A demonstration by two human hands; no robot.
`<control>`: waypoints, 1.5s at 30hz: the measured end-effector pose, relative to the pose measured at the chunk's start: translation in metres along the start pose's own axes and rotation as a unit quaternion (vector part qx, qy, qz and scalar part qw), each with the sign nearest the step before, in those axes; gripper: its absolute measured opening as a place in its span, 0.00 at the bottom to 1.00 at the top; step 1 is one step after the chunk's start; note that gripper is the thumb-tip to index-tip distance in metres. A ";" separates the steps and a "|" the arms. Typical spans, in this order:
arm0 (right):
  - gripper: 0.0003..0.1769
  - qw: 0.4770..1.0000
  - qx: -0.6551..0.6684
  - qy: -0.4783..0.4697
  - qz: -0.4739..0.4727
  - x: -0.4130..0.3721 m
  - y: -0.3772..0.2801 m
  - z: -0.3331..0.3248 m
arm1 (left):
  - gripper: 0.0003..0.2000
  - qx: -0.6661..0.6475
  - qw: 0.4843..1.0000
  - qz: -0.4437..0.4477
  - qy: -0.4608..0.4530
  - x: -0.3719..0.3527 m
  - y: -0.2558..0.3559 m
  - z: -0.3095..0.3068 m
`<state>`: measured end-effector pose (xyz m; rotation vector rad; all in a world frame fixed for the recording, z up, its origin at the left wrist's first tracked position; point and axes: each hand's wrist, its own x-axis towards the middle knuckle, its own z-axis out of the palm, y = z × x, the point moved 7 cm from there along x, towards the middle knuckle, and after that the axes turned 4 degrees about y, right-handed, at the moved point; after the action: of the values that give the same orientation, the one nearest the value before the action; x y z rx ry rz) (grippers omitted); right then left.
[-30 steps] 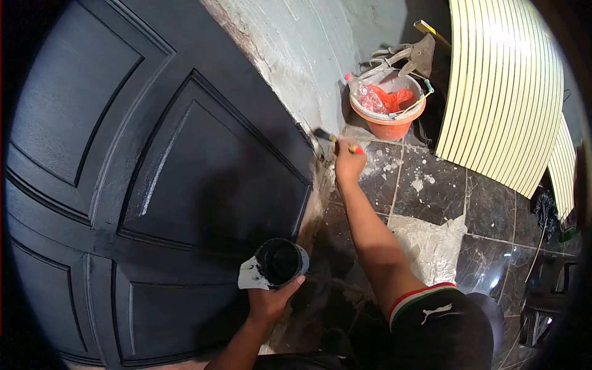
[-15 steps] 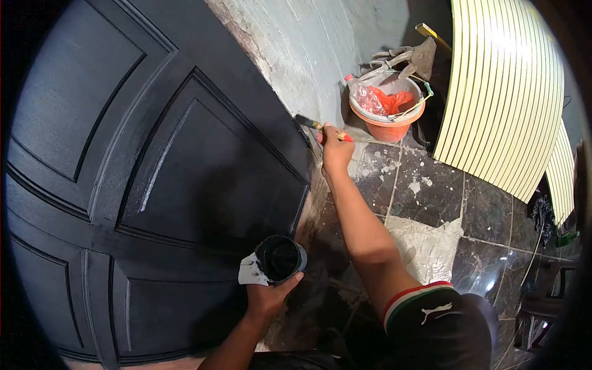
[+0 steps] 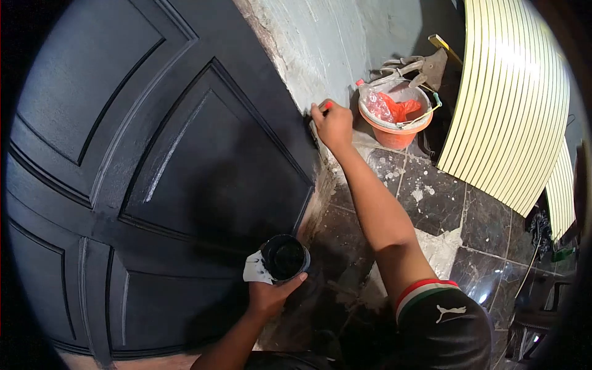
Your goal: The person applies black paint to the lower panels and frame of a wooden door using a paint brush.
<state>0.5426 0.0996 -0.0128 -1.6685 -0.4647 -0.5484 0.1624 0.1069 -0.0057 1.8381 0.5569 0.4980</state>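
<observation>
My left hand (image 3: 271,296) holds a cup of black paint (image 3: 285,258) from below, in front of the lower part of a dark panelled door (image 3: 234,185). A white paper piece (image 3: 256,269) sticks out at the cup's left side. Up at the door's right edge, my right hand (image 3: 333,125) is closed around a paintbrush (image 3: 328,105). Only the red tip of its handle shows clearly; the hand hides the bristles. Beside the hand rises the rough grey wall (image 3: 308,55).
An orange bucket (image 3: 394,137) holding a plastic bottle and red plastic stands right of my right hand. Striped cream panels (image 3: 512,105) lean at the right. White splatters mark the dark tiled floor (image 3: 484,216). A dark chair (image 3: 536,320) is at the lower right.
My right hand has turned at the door edge, and the brush, earlier visible lengthwise, is now mostly hidden behind it. The view has shifted slightly. My left hand still holds the cup.
</observation>
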 end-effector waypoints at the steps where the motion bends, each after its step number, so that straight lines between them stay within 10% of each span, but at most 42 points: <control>1: 0.17 0.999 0.003 -0.033 -0.026 0.001 -0.006 0.004 | 0.28 0.001 1.000 0.004 -0.001 0.001 0.004 0.000; 12: 0.15 0.995 0.089 -0.027 0.023 -0.020 0.002 -0.014 | 0.26 0.046 0.998 0.034 0.000 0.004 0.010 0.000; 23: 0.15 0.951 0.067 0.117 0.278 -0.160 0.213 0.017 | 0.29 0.081 0.997 0.007 -0.001 -0.002 -0.016 -0.006; 27: 0.14 0.852 0.350 0.140 0.363 -0.127 0.146 0.003 | 0.28 0.103 0.994 0.019 0.002 -0.004 -0.013 -0.006; 34: 0.12 0.899 0.113 0.105 0.410 -0.194 0.226 0.032 | 0.26 0.066 0.998 0.005 -0.013 -0.002 -0.015 -0.004; 39: 0.14 0.707 0.458 0.093 0.531 -0.212 0.200 0.056 | 0.26 0.049 0.998 -0.024 0.000 -0.006 -0.017 -0.003; 42: 0.13 0.915 0.025 0.085 0.394 -0.231 0.210 0.035 | 0.27 0.067 0.997 -0.024 -0.005 -0.008 -0.023 -0.008; 45: 0.13 0.939 -0.025 0.102 0.328 -0.209 0.171 0.010 | 0.27 0.099 0.995 0.001 -0.001 -0.008 -0.023 -0.012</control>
<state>0.4753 0.0817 -0.2743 -1.6687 0.2633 -0.2277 0.1456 0.1179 -0.0242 2.0264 0.6224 0.4554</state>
